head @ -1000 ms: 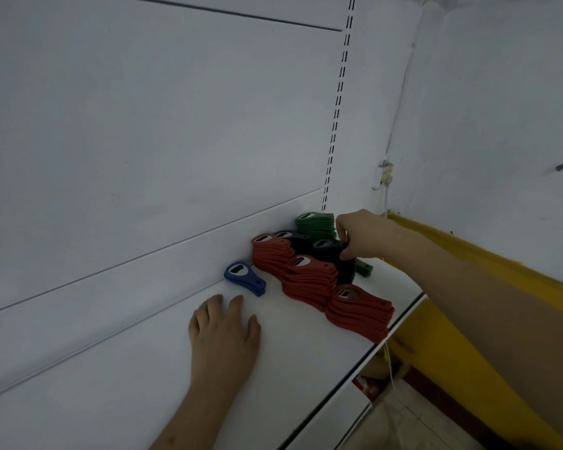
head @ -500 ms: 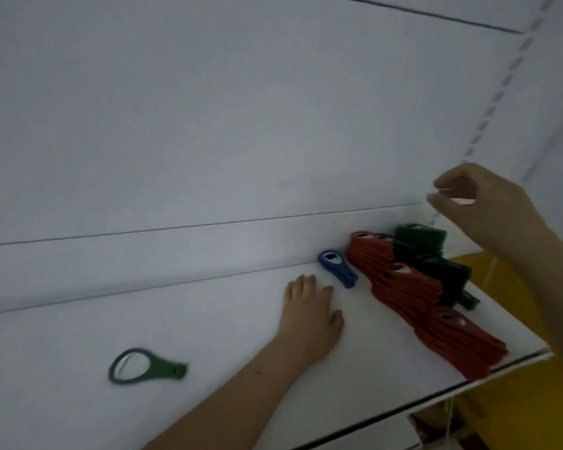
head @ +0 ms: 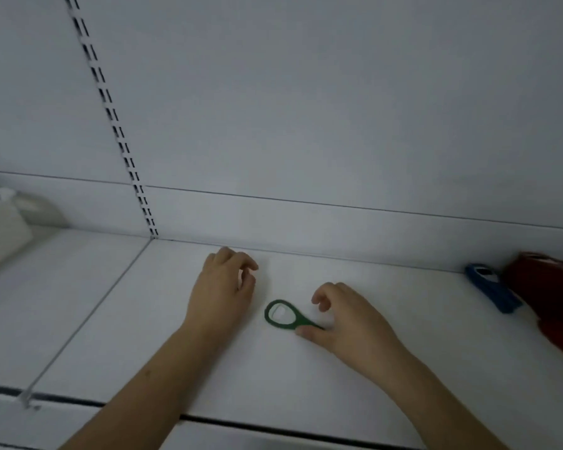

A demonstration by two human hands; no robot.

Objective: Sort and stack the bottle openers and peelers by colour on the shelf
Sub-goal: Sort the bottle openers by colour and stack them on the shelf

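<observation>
A green bottle opener (head: 285, 315) with an open oval loop is lying flat on the white shelf (head: 420, 345), its loop pointing left and its short handle running right, where the handle end is disappearing under the thumb of the right hand (head: 345, 316). Far off at the right edge, a blue opener (head: 489, 290) is lying flat just beside a stack of red openers (head: 553, 297), which is blurred and running partly out of view.
</observation>
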